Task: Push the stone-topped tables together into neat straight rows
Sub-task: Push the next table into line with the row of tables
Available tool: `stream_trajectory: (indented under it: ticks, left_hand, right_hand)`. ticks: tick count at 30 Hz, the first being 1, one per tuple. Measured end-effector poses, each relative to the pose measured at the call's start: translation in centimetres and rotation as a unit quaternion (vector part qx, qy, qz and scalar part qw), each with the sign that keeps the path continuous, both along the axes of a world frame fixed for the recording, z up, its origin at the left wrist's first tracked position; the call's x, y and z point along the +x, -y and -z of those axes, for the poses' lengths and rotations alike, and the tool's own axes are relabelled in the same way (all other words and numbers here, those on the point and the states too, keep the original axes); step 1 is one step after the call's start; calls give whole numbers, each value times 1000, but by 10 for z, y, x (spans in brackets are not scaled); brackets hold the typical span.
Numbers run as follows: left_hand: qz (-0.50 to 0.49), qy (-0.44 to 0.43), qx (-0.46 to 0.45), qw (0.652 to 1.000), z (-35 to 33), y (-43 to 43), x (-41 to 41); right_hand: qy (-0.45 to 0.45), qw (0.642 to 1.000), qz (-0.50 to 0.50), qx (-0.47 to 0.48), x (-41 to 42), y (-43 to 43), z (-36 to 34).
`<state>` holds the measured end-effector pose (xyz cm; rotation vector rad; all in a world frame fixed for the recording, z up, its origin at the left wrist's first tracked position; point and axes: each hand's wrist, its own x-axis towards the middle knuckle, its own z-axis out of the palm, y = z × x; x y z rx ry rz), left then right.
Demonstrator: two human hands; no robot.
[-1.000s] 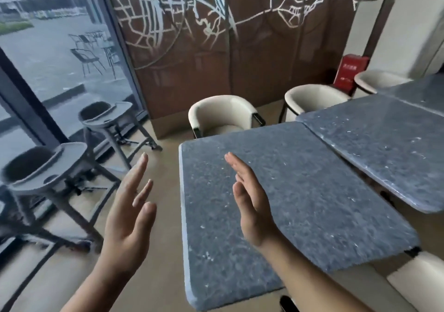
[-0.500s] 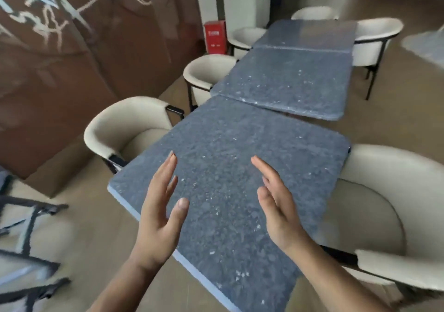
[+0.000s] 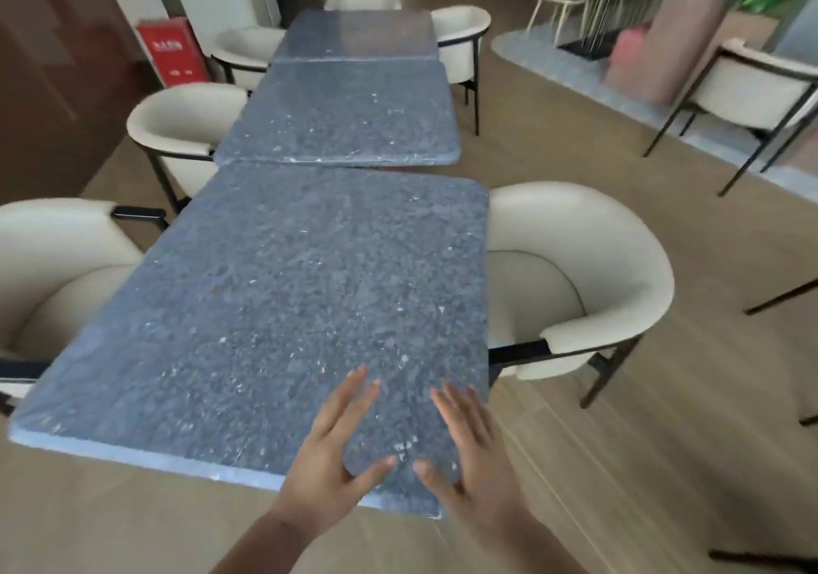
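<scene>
Three grey-blue stone-topped tables run away from me in a line. The nearest table [image 3: 274,308] sits skewed, with its far right corner jutting past the middle table [image 3: 345,117]. The far table [image 3: 354,36] butts against the middle one. My left hand [image 3: 336,454] and my right hand [image 3: 469,454] hover with fingers spread over the near right corner of the nearest table. Neither hand holds anything; I cannot tell whether they touch the top.
Cream armchairs stand on both sides: one at the right [image 3: 571,277], one at the near left [image 3: 57,264], others further along the left [image 3: 186,126]. A red box [image 3: 170,49] stands by the wall. More chairs [image 3: 752,82] and tables fill the far right. Wooden floor lies to my right.
My view has swung right, from the table's side to its near end, so the row now runs straight ahead. Both hands have come down to the near right corner.
</scene>
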<state>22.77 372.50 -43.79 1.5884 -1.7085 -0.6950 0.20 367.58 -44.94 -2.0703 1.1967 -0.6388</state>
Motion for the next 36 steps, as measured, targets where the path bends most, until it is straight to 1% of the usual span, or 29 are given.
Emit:
stream_trajectory:
  ticks: [3,4,6,9,12,16,18,20,24,27,32,36]
  left_hand:
    - [25,82,4,996,59,-1,-6]
    - [28,105,19,994,78,-3,-5]
    - [37,152,76,985,108,-9,0]
    - [58,244,160,955,146,-20,9]
    - [87,312,205,924,170,-20,13]
    - [130,430,140,882,180,3,18]
    - [152,442,111,877,189,14,22]
    - [164,450,103,872,196,20,26]
    - [155,474,95,861,202,19,30]
    - [146,478,62,864,208,17,31]
    - [145,462,35,874,223,19,37]
    - [139,464,14,875,225,22,37]
  right_hand:
    - [-89,996,-9,-14,-2,3,59]
    - [-121,992,-13,-13,-3,1,78]
    - [-187,982,-23,-20,-6,-6,109]
    - [-259,965,-47,-19,-9,-19,142]
    - [-302,950,-70,-29,-8,-23,166]
    - [-333,940,-70,-36,8,-16,182]
    - [-337,938,-68,-48,15,-14,186]
    - [-339,937,-65,-61,20,-16,189]
    - [-348,934,-40,-68,26,-21,192]
    - [-351,932,-33,-79,29,-23,196]
    - [-362,927,-32,-93,28,-20,205]
    - [-353,929,-31,-110,26,-17,209]
